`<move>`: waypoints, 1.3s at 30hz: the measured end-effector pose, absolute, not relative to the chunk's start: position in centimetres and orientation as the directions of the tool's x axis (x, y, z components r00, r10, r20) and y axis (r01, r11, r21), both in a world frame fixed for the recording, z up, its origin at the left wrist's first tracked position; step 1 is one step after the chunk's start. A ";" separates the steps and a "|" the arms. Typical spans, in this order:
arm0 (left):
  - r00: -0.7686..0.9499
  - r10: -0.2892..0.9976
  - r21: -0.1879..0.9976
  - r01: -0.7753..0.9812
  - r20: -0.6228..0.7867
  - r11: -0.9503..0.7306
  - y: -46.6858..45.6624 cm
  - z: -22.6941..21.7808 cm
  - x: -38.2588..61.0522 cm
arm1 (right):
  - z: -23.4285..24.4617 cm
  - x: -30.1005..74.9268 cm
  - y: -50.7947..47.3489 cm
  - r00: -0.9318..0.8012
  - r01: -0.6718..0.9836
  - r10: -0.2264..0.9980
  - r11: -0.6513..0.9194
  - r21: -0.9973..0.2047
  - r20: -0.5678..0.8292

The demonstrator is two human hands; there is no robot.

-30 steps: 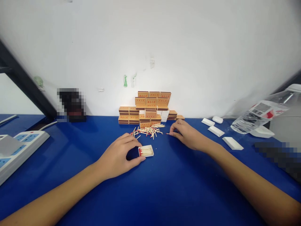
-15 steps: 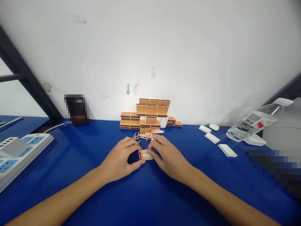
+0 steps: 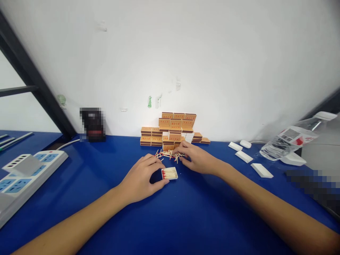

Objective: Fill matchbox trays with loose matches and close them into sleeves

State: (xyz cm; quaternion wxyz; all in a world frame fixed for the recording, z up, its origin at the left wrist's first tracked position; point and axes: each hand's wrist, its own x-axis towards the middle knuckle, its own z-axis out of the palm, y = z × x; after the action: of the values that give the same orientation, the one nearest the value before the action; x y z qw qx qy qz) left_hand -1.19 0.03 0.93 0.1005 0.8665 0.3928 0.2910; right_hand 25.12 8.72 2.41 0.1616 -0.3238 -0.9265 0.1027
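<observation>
The left hand (image 3: 142, 177) pinched the match tray (image 3: 173, 169) between thumb and fingers, long axis left-to-right, red heads (image 3: 164, 174) leftward. Beyond the tray, the right hand (image 3: 196, 158), half-curled, met loose matches (image 3: 166, 153), its hold unclear; blue table (image 3: 172, 219) lay beneath, white wall (image 3: 217, 71) behind.

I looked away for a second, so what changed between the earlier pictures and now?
The right hand went from right of the match pile, holding a match, in to the tray, then back out to the pile. Whether it grips a match now is unclear. The left hand kept hold of the tray; the stacked boxes and bottle stayed put.
</observation>
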 end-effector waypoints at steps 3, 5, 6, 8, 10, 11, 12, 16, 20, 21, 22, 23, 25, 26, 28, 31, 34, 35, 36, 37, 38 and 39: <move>0.532 0.738 0.400 0.622 0.415 -0.674 0.2 0.7 -1.4 | 2.2 24.6 8.7 -0.729 0.590 0.637 0.770 -0.242 0.249; 0.537 0.739 0.398 0.624 0.407 -0.673 0.2 0.5 -1.4 | 1.7 24.6 9.1 -0.720 0.606 0.642 0.766 -0.214 0.263; 0.538 0.740 0.397 0.626 0.403 -0.671 0.2 0.5 -1.4 | 1.4 24.7 9.4 -0.717 0.610 0.644 0.765 -0.207 0.267; 0.544 0.740 0.399 0.624 0.396 -0.672 0.3 0.5 -1.3 | 1.0 25.0 9.8 -0.718 0.611 0.642 0.767 -0.196 0.269; 0.547 0.735 0.401 0.616 0.402 -0.678 0.3 0.5 -1.3 | 0.8 25.4 10.1 -0.724 0.611 0.638 0.769 -0.185 0.261; 0.547 0.733 0.401 0.614 0.405 -0.680 0.3 0.5 -1.2 | 0.8 25.6 10.0 -0.724 0.615 0.641 0.767 -0.183 0.256; 0.546 0.733 0.401 0.615 0.405 -0.679 0.3 0.6 -1.2 | 0.8 25.9 9.8 -0.720 0.620 0.647 0.762 -0.186 0.251; 0.552 0.731 0.397 0.615 0.401 -0.682 0.3 0.7 -1.2 | 1.5 26.7 8.2 -0.673 0.634 0.693 0.720 -0.281 0.258; 0.554 0.730 0.388 0.619 0.401 -0.683 0.3 0.6 -1.1 | 1.9 26.6 5.6 -0.632 0.593 0.739 0.656 -0.468 0.234; 0.556 0.728 0.383 0.620 0.400 -0.684 0.3 0.6 -1.1 | 2.0 26.4 4.9 -0.624 0.581 0.750 0.633 -0.512 0.219; 0.559 0.725 0.377 0.620 0.402 -0.688 0.2 0.6 -1.0 | 1.9 26.0 4.3 -0.613 0.573 0.763 0.609 -0.548 0.207; 0.562 0.720 0.372 0.619 0.406 -0.692 0.2 0.5 -1.0 | 1.9 25.6 3.8 -0.603 0.565 0.773 0.589 -0.578 0.198; 0.568 0.710 0.363 0.612 0.417 -0.703 0.2 0.5 -0.9 | 1.8 24.8 3.0 -0.590 0.549 0.786 0.559 -0.621 0.186; 0.570 0.706 0.359 0.609 0.421 -0.707 0.3 0.5 -0.9 | 1.8 24.5 2.8 -0.588 0.543 0.789 0.549 -0.636 0.179; 0.576 0.698 0.347 0.608 0.426 -0.714 0.3 0.5 -0.8 | 1.8 24.1 2.6 -0.586 0.536 0.793 0.536 -0.652 0.170; 0.588 0.689 0.327 0.610 0.425 -0.722 0.2 0.6 -0.8 | 1.7 23.9 2.5 -0.582 0.534 0.795 0.531 -0.658 0.170; 0.591 0.684 0.322 0.607 0.428 -0.727 0.1 0.6 -0.7 | 1.9 24.0 2.4 -0.567 0.501 0.809 0.487 -0.716 0.154; 0.591 0.684 0.321 0.608 0.429 -0.726 0.1 0.7 -0.6 | 2.0 24.0 2.4 -0.558 0.480 0.818 0.455 -0.750 0.139; 0.588 0.686 0.319 0.611 0.430 -0.724 0.1 0.7 -0.6 | 2.1 24.0 2.4 -0.548 0.455 0.827 0.418 -0.786 0.122; 0.581 0.692 0.319 0.620 0.428 -0.717 0.0 0.7 -0.5 | 2.3 24.0 2.5 -0.538 0.429 0.837 0.376 -0.821 0.101; 0.571 0.702 0.323 0.629 0.425 -0.707 0.0 0.8 -0.5 | 2.4 24.0 2.5 -0.527 0.404 0.846 0.332 -0.852 0.080; 0.560 0.714 0.329 0.639 0.420 -0.695 -0.1 0.8 -0.4 | 2.6 24.0 2.5 -0.517 0.382 0.854 0.292 -0.877 0.059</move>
State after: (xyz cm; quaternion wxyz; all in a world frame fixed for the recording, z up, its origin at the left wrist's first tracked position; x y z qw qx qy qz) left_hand -0.45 -0.10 0.83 0.0693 0.8805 0.3841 0.2689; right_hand 23.95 2.52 2.59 0.2727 -0.4086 -0.7562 0.4323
